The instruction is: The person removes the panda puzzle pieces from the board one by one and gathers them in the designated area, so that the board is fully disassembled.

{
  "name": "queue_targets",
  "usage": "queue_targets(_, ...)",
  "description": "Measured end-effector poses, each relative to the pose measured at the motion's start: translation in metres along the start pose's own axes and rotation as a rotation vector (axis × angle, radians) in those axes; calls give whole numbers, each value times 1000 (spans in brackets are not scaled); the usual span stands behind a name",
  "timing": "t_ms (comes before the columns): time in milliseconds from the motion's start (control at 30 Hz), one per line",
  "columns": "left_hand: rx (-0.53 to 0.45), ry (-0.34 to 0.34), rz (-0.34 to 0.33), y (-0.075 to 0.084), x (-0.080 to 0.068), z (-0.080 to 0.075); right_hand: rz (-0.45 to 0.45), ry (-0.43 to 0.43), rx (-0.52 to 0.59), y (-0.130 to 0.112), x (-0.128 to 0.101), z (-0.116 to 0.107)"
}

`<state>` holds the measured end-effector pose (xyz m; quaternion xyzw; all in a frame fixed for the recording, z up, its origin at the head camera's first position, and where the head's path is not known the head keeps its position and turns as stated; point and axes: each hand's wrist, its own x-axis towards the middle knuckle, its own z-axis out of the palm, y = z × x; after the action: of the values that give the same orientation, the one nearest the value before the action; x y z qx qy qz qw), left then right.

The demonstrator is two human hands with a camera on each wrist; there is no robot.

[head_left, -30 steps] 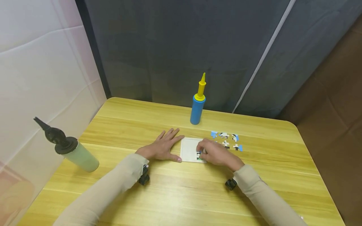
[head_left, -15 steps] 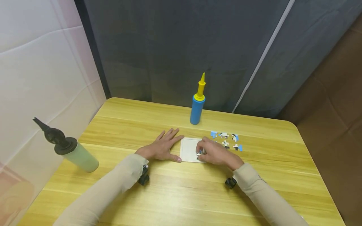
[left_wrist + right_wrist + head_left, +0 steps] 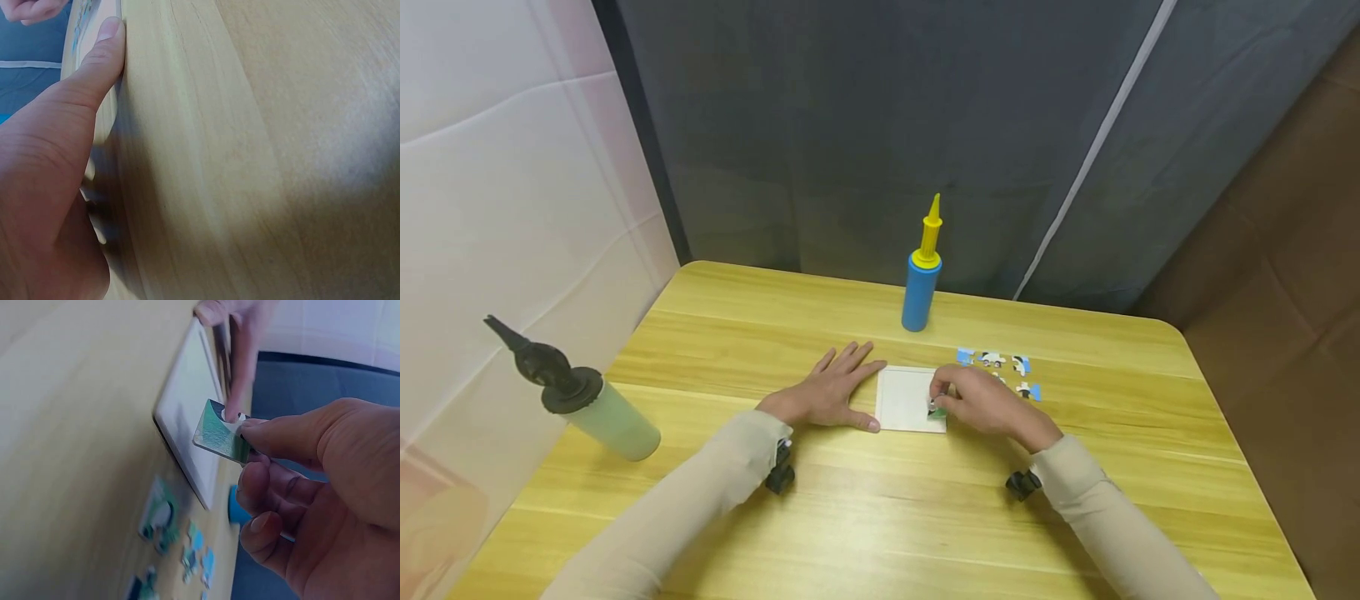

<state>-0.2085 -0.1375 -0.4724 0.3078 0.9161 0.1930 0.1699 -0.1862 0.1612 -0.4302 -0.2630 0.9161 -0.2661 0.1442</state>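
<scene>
My right hand (image 3: 985,402) pinches a jigsaw puzzle piece (image 3: 220,434) between thumb and fingers. The piece is mostly green with some black and white, and is tilted over the right side of a white puzzle tray (image 3: 901,402). My left hand (image 3: 829,397) lies spread on the table, its thumb and index fingertips at the tray's left edge. In the left wrist view the thumb (image 3: 103,53) reaches along the tray's border. Loose puzzle pieces (image 3: 992,359) in blue, white and black lie to the tray's right, partly behind my right hand.
A blue hand pump (image 3: 917,296) with a yellow nozzle stands behind the tray. At the table's left is a pale green pump (image 3: 617,421) with a black top. Grey curtains (image 3: 850,150) hang past the back edge of the wooden table (image 3: 880,525).
My right hand has moved slightly to the right, and the puzzle piece in it is now tilted with its green part showing. The left hand stays in place.
</scene>
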Motion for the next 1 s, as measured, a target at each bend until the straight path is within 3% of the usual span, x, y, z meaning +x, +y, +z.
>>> queue_targets(233,-6,-1,4,0,-1,0,2,53,15,15,-18,-18)
queue_targets(567,-10,-10,2,1,-1,-1,103,104,7,47,-51,-39)
queue_targets(1000,-27,-5,14,0,-2,-1,152,53,14,77,-83,-50)
